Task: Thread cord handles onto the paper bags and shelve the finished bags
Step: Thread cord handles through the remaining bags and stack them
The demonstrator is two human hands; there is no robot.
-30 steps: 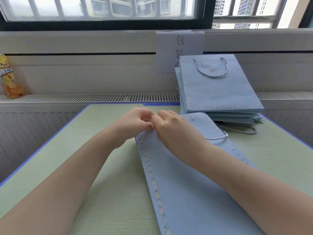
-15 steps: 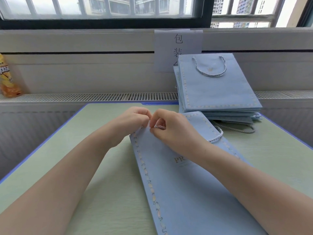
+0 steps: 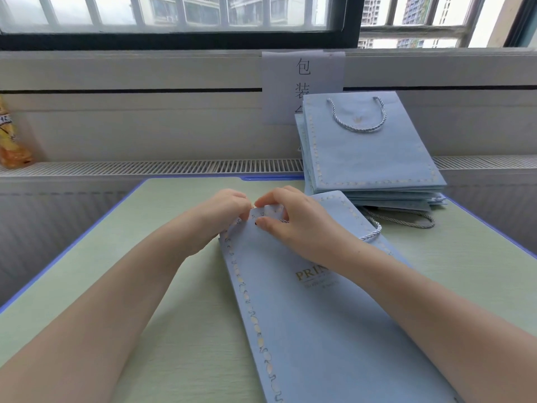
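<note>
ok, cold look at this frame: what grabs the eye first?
Both hands, left hand and right hand, pinching the far top edge of the flat blue bag at table centre. Behind to the right, a stack of finished bags leans on the sill, under a paper sign.

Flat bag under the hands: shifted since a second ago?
Yes. The flat bag has slid toward the person and slightly left; its far corner, once tucked near the bag stack, now sits farther from it.

Pale green table with blue edging, flat blue paper bag, stack of bags at its far right
</note>
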